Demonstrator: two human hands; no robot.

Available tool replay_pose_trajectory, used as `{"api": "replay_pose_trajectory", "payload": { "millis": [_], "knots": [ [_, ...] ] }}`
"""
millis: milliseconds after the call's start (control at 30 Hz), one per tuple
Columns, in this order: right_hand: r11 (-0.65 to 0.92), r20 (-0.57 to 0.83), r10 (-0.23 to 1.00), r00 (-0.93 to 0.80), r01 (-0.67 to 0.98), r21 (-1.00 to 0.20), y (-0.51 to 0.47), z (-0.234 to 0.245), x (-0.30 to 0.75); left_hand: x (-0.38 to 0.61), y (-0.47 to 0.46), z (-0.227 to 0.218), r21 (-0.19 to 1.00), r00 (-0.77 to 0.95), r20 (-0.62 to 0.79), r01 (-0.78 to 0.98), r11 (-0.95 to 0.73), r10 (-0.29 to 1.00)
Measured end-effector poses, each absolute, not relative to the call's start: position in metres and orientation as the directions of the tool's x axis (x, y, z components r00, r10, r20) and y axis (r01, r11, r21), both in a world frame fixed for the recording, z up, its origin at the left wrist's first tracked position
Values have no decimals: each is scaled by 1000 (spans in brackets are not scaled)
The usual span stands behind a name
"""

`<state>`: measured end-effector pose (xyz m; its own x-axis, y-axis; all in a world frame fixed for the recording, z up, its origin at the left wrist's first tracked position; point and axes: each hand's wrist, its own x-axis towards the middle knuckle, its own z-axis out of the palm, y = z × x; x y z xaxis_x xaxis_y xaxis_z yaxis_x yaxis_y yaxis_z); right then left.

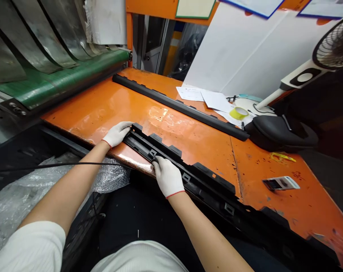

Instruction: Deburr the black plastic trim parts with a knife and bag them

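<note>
A long black plastic trim strip (208,187) with raised tabs and small square clip seats lies along the near edge of the orange table, running off to the lower right. My left hand (118,134), in a white glove with a red cuff edge, grips its far left end. Farther along the same strip, my right hand (168,175), gloved alike, has its fingertips closed at the near edge by a clip seat (152,152). Whether a small part sits under those fingertips is hidden. A second black trim strip (177,105) lies farther back on the table.
A green conveyor belt (66,79) adjoins the orange table (126,98) at left. Yellow tape (238,113), papers (213,100), a black case (279,132), a phone-like device (281,183) and a fan (334,45) are right. Bubble wrap (106,175) hangs below the near edge.
</note>
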<state>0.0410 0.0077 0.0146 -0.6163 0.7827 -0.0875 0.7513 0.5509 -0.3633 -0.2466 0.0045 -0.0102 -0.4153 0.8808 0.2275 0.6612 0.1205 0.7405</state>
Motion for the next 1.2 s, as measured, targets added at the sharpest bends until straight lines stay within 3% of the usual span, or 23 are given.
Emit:
{"api": "replay_pose_trajectory", "payload": {
  "millis": [100, 233, 333, 400, 467, 633, 900, 1200],
  "knots": [
    [493, -55, 802, -595, 711, -501, 8, 13, 49, -268, 1, -8, 808, -292, 126, 584, 72, 948],
    [375, -6, 825, -565, 555, -742, 2, 20, 51, -278, 4, -13, 900, -281, 101, 435, 33, 954],
    [-8, -240, 790, -564, 382, -924, -3, 24, 38, -279, 7, -19, 971, -318, 78, 240, 1, 945],
    [-300, -411, 695, -590, 282, -911, -5, 23, 21, -282, 7, -21, 993, -340, 45, 118, -5, 940],
    [-444, -496, 613, -615, 252, -860, -5, 21, -1, -286, 7, -22, 1000, -343, 17, -4, -19, 939],
    [-472, -523, 544, -656, 276, -837, -2, 14, -61, -295, 9, -24, 983, -307, -37, -183, -21, 951],
    [-364, -508, 554, -659, 357, -860, 1, 0, -111, -297, 12, -25, 996, -266, -23, -90, -2, 964],
    [-408, -561, 559, -611, 386, -827, -1, 4, -118, -291, 11, -22, 997, -242, 15, -71, -33, 970]
  ]
}}
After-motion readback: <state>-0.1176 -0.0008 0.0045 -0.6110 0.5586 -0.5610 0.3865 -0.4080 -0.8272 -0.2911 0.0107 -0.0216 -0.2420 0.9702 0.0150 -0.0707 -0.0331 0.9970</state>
